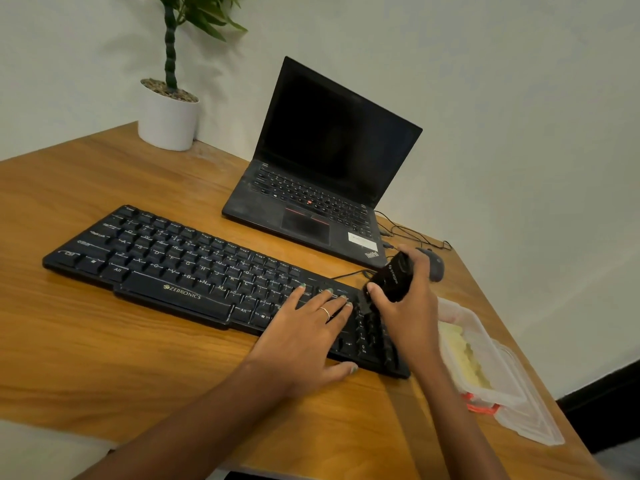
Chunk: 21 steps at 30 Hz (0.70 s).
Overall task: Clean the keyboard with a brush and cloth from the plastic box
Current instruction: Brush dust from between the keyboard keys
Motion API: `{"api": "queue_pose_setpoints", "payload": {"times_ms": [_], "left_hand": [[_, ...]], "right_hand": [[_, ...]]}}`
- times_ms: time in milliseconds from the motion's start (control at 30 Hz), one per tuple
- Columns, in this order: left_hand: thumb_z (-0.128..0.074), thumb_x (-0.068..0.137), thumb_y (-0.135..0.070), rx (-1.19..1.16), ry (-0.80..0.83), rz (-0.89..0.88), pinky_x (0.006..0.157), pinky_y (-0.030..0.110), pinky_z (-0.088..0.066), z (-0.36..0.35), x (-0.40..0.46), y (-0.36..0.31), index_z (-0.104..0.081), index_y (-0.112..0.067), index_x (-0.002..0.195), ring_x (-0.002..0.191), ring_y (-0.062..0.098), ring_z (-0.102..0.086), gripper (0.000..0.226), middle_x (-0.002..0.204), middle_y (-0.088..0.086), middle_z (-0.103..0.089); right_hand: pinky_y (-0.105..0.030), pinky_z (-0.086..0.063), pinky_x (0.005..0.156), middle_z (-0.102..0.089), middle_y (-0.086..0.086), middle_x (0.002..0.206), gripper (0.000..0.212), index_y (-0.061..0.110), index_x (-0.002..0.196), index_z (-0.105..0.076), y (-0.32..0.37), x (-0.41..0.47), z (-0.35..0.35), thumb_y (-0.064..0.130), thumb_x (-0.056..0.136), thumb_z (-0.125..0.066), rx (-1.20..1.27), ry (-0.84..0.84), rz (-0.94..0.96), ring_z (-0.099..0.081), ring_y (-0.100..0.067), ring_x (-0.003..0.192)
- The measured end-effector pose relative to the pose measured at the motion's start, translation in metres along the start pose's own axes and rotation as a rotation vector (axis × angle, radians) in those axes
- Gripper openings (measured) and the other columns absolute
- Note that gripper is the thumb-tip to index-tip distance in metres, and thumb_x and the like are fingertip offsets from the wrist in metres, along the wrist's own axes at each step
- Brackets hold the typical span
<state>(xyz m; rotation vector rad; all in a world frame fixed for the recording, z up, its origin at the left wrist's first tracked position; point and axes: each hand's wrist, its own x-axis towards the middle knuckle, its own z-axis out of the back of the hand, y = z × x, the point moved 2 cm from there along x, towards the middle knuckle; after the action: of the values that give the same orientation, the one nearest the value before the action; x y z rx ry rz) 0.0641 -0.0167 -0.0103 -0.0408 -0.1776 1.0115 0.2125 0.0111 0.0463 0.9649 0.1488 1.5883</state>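
Holding a black brush (391, 277) in the right hand (408, 306), grip wrapped round its body, thumb on the near face, fingers curled behind. Hovering right at the right-hand end of the keyboard (194, 268), over the number-pad corner; whether the bristles are touching the keys is hard to tell, being dark against dark.

Pressing down on the same end with the left hand (304, 334), grip released, fingers spread flat across the keys, thumb resting on the table (104, 341) at the near edge, apparently steadying the board.

Lying long axis from far left to near right, with almost all the unbrushed length stretching away leftward from the brush. Judging from this, calling for a sweep leftward along the rows, with the flat left hand sitting squarely in that path and needing shifting first.

Sitting just right of the keyboard, the plastic box (485, 344), lid off beside it, yellow cloth (464, 355) inside, nearer the right hand. Standing beyond: laptop (322, 188), mouse (434, 265).
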Motion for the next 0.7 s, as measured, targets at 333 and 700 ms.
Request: {"api": "queue_pose_setpoints", "payload": {"times_ms": [333,700], "left_hand": [[-0.022,0.093,-0.070,-0.007,-0.009,0.001,0.120,0.045,0.004,0.000,-0.001,0.000,0.004,-0.021,0.154,0.148,0.015,0.005,0.082,0.162,-0.002,0.001],[-0.021,0.092,-0.070,-0.014,0.005,0.003,0.120,0.045,0.005,-0.001,-0.001,0.000,0.007,-0.023,0.154,0.148,0.014,0.007,0.082,0.162,-0.003,0.004]], "right_hand": [[-0.029,-0.052,0.078,-0.048,0.014,0.104,0.068,0.031,0.130,-0.036,0.009,0.017,-0.003,0.019,0.076,-0.076,-0.075,0.048,-0.012,-0.055,-0.010,0.096],[-0.028,-0.057,0.070,-0.050,0.017,0.088,0.067,0.036,0.121,-0.033,0.018,0.001,0.025,0.018,0.074,-0.077,-0.059,0.370,-0.152,-0.059,-0.009,0.086]]}}
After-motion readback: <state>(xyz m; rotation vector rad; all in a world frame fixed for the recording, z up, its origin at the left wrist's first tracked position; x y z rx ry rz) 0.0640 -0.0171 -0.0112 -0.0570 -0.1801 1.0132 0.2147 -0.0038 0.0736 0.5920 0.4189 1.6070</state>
